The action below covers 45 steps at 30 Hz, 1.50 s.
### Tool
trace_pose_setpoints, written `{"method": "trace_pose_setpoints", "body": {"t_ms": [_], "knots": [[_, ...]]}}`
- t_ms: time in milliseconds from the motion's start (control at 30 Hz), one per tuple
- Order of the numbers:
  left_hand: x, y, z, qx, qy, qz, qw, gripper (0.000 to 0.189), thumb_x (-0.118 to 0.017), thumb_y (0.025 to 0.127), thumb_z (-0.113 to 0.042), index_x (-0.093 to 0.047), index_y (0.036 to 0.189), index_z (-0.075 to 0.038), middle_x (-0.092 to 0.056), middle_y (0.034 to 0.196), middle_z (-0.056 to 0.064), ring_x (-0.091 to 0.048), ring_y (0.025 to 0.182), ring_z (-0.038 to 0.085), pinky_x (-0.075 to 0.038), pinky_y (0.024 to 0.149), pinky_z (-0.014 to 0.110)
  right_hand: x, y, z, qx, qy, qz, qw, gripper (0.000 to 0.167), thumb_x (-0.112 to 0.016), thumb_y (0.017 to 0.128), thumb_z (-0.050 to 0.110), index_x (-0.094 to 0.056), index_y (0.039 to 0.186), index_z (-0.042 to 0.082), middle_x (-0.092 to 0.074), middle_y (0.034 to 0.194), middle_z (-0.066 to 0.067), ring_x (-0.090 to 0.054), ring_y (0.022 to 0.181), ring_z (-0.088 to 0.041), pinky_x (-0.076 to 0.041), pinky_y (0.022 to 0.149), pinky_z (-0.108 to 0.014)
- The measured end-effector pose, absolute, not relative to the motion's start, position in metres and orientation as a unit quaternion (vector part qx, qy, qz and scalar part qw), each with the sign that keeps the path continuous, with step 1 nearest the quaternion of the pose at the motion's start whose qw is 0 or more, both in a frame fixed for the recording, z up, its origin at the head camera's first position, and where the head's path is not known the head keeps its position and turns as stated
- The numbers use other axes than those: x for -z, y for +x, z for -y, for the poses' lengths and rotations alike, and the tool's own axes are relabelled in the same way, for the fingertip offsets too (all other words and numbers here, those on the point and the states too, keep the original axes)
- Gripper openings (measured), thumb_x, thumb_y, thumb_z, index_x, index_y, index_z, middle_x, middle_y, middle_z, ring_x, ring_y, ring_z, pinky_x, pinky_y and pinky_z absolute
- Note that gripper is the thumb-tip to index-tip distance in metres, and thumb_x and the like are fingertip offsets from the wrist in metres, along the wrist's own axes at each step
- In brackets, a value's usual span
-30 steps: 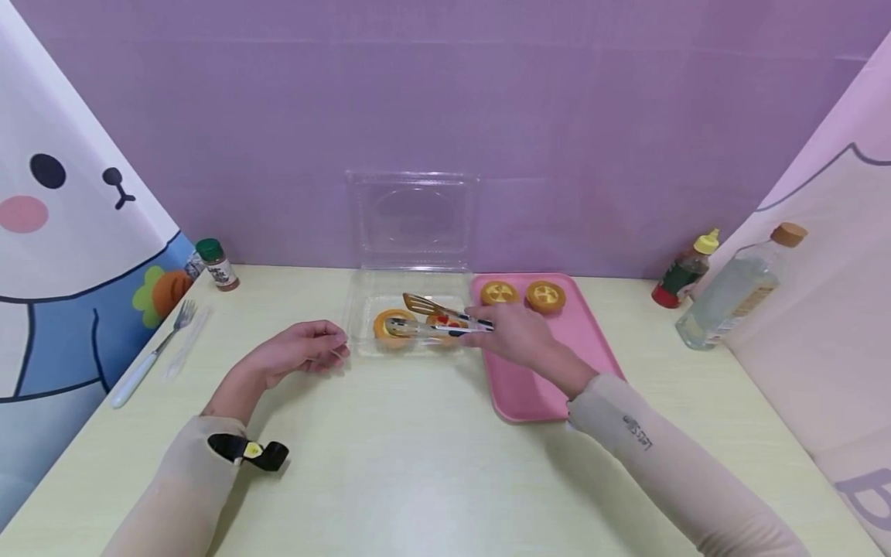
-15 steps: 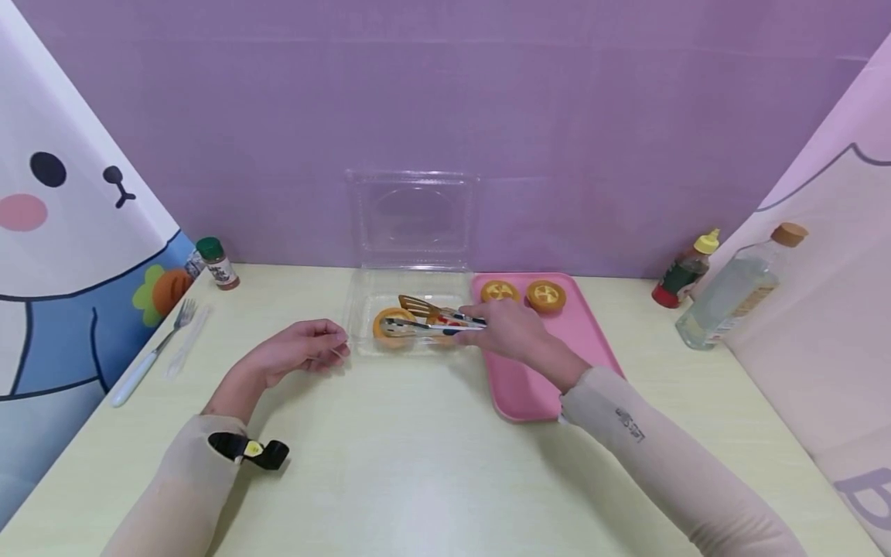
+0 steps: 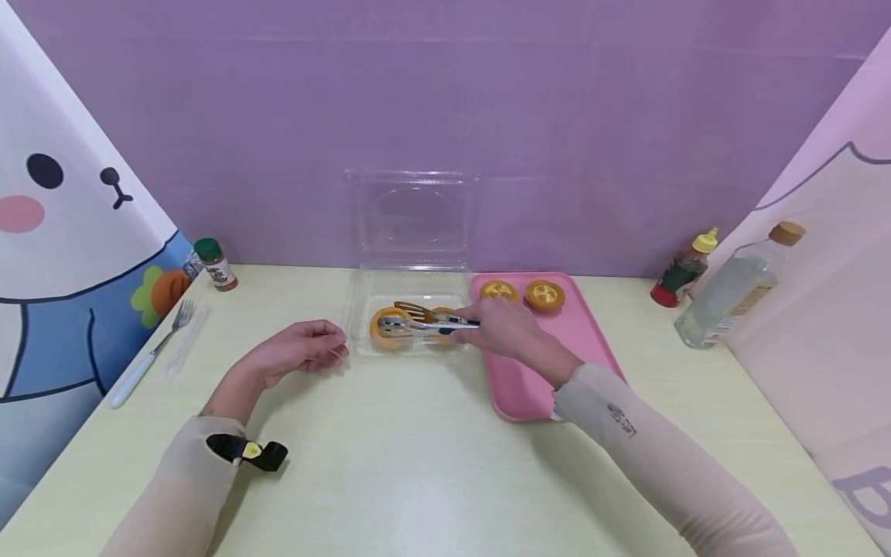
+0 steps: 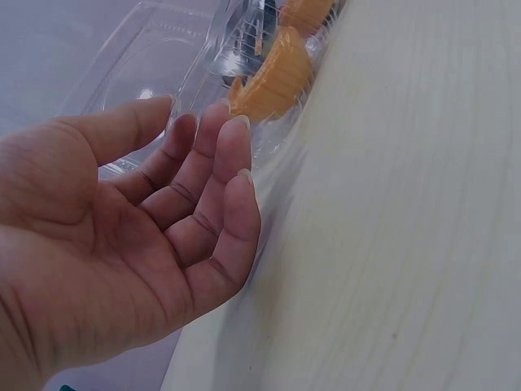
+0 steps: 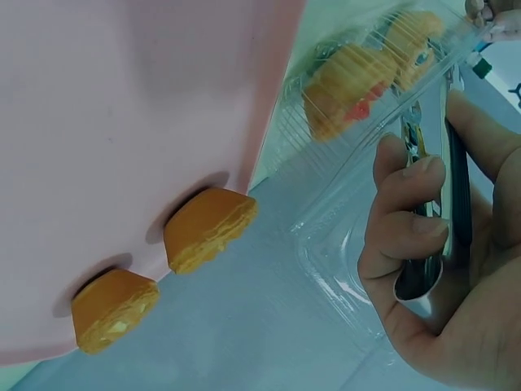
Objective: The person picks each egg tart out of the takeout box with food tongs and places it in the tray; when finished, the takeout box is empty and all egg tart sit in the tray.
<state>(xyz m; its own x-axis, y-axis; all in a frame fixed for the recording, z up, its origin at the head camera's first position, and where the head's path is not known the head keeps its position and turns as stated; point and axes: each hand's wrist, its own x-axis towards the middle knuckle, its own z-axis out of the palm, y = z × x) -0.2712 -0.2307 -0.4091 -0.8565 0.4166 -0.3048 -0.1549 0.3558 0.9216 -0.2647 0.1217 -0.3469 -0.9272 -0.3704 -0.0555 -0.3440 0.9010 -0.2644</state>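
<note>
Over the clear hinged plastic box, my right hand grips a pair of metal tongs. The tong tips lie over the left tart inside the box; whether they pinch it I cannot tell. Beside it in the box is a second tart with a red topping, mostly hidden by tongs and hand in the head view. My left hand, holding nothing, has its fingers loosely curled next to the box's left edge. In the left wrist view an orange tart shows beyond its fingertips.
A pink tray right of the box bears two tarts at its back. At left lie a fork and a clear wrapper, with a green-capped jar behind. A sauce bottle and a glass bottle stand right.
My right hand and the tongs have shifted slightly left, bringing the tong tips further over the left tart. The left hand has barely moved.
</note>
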Motion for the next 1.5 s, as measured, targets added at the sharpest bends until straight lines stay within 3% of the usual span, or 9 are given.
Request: {"method": "trace_pose_setpoints", "body": {"t_ms": [100,367,667,900,1167,1300,1400,1467,1500], "knots": [[0.409,-0.271,0.231,-0.562,0.082,-0.783,0.255,0.041,-0.054,0.104,-0.029,-0.050,0.127,0.005,-0.067,0.104,0.001,-0.065,0.092,0.015,-0.056,0.083,0.031,0.348,-0.264,-0.122,0.135,-0.180,-0.973,0.050,0.044,-0.073,0.089,0.048,-0.068,0.129,0.030,-0.057,0.068,0.000,-0.032,0.054,-0.011,-0.027,0.045,-0.023],[0.411,-0.271,0.231,-0.562,0.082,-0.782,0.257,0.040,-0.054,0.104,-0.029,-0.050,0.126,0.004,-0.067,0.105,0.001,-0.065,0.092,0.015,-0.057,0.083,0.031,0.357,-0.264,-0.123,0.141,-0.169,-0.975,0.042,0.044,-0.072,0.089,0.048,-0.067,0.130,0.033,-0.037,0.056,0.007,-0.024,0.048,-0.009,-0.022,0.042,-0.021],[0.409,-0.272,0.231,-0.560,0.082,-0.783,0.258,0.043,-0.054,0.104,-0.030,-0.050,0.127,0.005,-0.067,0.105,0.002,-0.065,0.092,0.015,-0.056,0.082,0.031,0.359,-0.262,-0.125,0.156,-0.184,-0.970,0.021,0.044,-0.071,0.091,0.047,-0.067,0.131,0.029,-0.039,0.053,0.007,-0.021,0.046,-0.008,-0.020,0.041,-0.022],[0.409,-0.273,0.231,-0.561,0.086,-0.782,0.257,0.045,-0.055,0.104,-0.032,-0.050,0.127,0.006,-0.066,0.105,0.002,-0.065,0.093,0.016,-0.056,0.083,0.031,0.355,-0.263,-0.129,0.169,-0.174,-0.970,0.027,0.045,-0.071,0.092,0.046,-0.066,0.133,0.027,-0.056,0.067,-0.001,-0.024,0.049,-0.009,-0.023,0.041,-0.023],[0.410,-0.273,0.232,-0.562,0.084,-0.782,0.257,0.045,-0.055,0.104,-0.032,-0.049,0.128,0.006,-0.067,0.105,0.001,-0.065,0.092,0.015,-0.056,0.082,0.031,0.352,-0.262,-0.133,0.180,-0.174,-0.968,0.031,0.046,-0.071,0.092,0.044,-0.065,0.134,0.026,-0.052,0.067,-0.001,-0.023,0.048,-0.009,-0.022,0.042,-0.023],[0.410,-0.272,0.232,-0.560,0.087,-0.783,0.257,0.044,-0.054,0.104,-0.031,-0.049,0.128,0.005,-0.067,0.105,0.002,-0.065,0.093,0.015,-0.056,0.082,0.031,0.350,-0.260,-0.136,0.184,-0.174,-0.967,0.031,0.047,-0.070,0.092,0.045,-0.065,0.134,0.025,-0.058,0.068,-0.002,-0.025,0.048,-0.009,-0.023,0.042,-0.024],[0.410,-0.272,0.233,-0.562,0.087,-0.782,0.256,0.042,-0.054,0.104,-0.030,-0.049,0.127,0.005,-0.067,0.106,0.002,-0.065,0.092,0.014,-0.056,0.082,0.031,0.349,-0.258,-0.140,0.177,-0.175,-0.968,0.020,0.047,-0.070,0.091,0.048,-0.066,0.132,0.026,-0.073,0.091,-0.004,-0.032,0.051,-0.010,-0.027,0.044,-0.025],[0.411,-0.272,0.233,-0.563,0.088,-0.781,0.256,0.042,-0.055,0.104,-0.031,-0.050,0.126,0.005,-0.067,0.106,0.003,-0.066,0.092,0.014,-0.057,0.082,0.031,0.347,-0.257,-0.144,0.178,-0.173,-0.969,0.016,0.046,-0.071,0.090,0.047,-0.067,0.131,0.026,-0.075,0.110,-0.003,-0.033,0.052,-0.011,-0.027,0.046,-0.026],[0.411,-0.273,0.233,-0.563,0.088,-0.781,0.256,0.043,-0.055,0.104,-0.031,-0.050,0.126,0.005,-0.067,0.106,0.003,-0.066,0.092,0.014,-0.057,0.082,0.030,0.345,-0.256,-0.145,0.176,-0.171,-0.969,0.014,0.047,-0.071,0.090,0.048,-0.067,0.132,0.026,-0.075,0.112,-0.004,-0.033,0.052,-0.011,-0.027,0.046,-0.027]]}}
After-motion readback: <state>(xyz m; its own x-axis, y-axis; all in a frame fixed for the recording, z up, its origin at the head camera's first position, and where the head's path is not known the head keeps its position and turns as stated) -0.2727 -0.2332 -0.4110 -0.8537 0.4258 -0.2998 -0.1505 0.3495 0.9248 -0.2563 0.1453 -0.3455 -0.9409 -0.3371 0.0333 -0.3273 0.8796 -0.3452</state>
